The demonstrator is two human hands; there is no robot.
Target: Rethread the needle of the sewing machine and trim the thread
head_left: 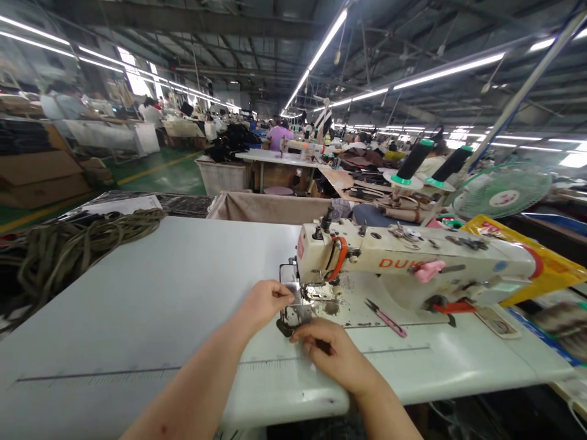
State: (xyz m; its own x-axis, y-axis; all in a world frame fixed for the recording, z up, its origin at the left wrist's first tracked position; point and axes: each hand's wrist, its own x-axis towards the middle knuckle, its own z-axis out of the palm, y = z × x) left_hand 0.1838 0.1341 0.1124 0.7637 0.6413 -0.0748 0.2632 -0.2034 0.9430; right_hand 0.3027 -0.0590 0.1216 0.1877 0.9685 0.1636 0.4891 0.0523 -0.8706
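My left hand [268, 302] is closed in a pinch at the left edge of the sewing machine's [367, 250] bed, by the shiny metal slide plate [294, 292]. Whatever lies between those fingertips is too small to make out. Just in front of the bed's black corner [285, 329] is my right hand [332, 348], its fingers bent and thumb apart, with nothing visible in them. The presser foot and needle plate [320, 293] sit to the right of my left fingertips. Pink-handled thread snips [387, 318] lie on the bed.
Olive fabric strips [87, 241] are heaped at the table's left. A printed ruler line [137, 371] runs along the front of the white table [183, 275]. Behind are a cloth-lined bin [270, 208], black thread cones [415, 160], and a green fan [504, 192]. Other people sit farther back.
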